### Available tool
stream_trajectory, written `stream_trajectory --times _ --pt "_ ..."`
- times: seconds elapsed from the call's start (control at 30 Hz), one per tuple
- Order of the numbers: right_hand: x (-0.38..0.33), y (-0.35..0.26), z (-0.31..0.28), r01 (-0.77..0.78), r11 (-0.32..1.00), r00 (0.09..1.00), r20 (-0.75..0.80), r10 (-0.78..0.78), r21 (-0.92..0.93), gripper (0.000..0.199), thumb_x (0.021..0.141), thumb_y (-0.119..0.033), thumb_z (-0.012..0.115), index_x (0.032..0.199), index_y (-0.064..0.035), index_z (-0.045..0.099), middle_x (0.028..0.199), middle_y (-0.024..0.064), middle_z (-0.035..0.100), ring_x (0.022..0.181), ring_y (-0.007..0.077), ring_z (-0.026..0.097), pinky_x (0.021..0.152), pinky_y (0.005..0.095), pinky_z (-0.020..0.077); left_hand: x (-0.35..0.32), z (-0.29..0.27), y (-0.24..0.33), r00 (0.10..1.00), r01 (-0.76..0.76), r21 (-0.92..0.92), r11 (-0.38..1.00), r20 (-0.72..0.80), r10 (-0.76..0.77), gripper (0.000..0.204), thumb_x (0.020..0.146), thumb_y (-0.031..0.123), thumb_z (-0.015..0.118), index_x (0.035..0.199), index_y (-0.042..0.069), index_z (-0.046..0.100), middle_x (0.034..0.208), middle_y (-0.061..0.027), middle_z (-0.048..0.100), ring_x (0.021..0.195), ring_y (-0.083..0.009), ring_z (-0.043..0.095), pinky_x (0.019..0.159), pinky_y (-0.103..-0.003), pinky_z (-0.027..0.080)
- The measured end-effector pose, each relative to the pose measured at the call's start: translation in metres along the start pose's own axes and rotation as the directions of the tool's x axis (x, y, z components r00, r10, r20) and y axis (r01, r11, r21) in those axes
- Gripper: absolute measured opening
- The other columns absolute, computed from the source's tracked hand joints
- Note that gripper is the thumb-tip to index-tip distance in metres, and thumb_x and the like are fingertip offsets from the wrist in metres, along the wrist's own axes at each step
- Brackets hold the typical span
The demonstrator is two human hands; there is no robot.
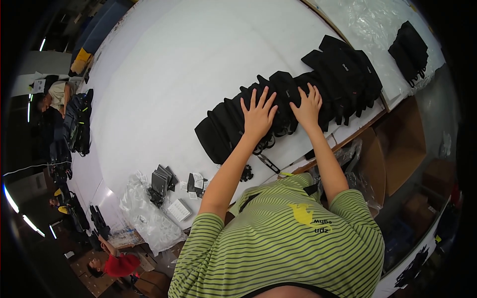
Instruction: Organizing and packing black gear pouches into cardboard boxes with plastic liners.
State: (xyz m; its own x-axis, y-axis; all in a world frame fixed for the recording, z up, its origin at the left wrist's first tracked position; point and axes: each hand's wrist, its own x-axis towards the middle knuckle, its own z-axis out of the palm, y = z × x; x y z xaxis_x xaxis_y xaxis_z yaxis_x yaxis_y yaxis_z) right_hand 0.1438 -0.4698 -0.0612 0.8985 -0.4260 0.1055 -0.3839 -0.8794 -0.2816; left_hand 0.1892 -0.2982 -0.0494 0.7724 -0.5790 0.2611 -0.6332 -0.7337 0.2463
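Big white worktop fills most of the view; row of blk fabric pieces lies on it nr the person's edge, overlapping, running diag. from centre to upper R. Open cardboard box sits below the edge, R side. Clear plastic bag at lower L edge; separate blk bundle far R, on plastic sheeting. L hand and R hand both palm-down on the row, approx. mid-length, fingers spread wide, a gap btwn them; can't tell if either grips a piece. Dk grey stack nr the bag, w/ white block just beside. Smallest: blk slotted tool and blk bits, nr the row.
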Motion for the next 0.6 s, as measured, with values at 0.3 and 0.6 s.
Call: stream_trajectory --times 0.3,0.6 --pt "-0.016 -0.012 0.003 -0.107 0.490 0.971 0.196 -0.135 0.865 0.041 0.096 -0.028 0.041 0.126 0.0001 0.048 0.121 0.0189 0.055 0.117 0.0319 0.048 0.099 0.0391 0.0349 0.020 -0.002 0.013 0.995 -0.088 -0.142 0.986 0.037 0.095 0.045 0.093 0.035 0.043 0.137 0.024 0.039 0.144 -0.0002 0.034 0.133 -0.0257 0.029 0.107 -0.051 0.017" --pt "-0.006 0.047 -0.023 0.165 0.983 0.980 -0.098 -0.173 -0.085 0.069 0.071 -0.024 0.070 0.133 -0.0136 0.042 0.132 0.0173 0.042 0.121 0.0309 0.042 0.102 0.0448 0.0303 0.015 0.010 0.010 0.996 -0.085 -0.009 0.996 0.026 0.085 0.045 0.092 0.040 0.044 0.135 0.028 0.041 0.144 0.0027 0.033 0.134 -0.0256 0.027 0.107 -0.051 0.017"
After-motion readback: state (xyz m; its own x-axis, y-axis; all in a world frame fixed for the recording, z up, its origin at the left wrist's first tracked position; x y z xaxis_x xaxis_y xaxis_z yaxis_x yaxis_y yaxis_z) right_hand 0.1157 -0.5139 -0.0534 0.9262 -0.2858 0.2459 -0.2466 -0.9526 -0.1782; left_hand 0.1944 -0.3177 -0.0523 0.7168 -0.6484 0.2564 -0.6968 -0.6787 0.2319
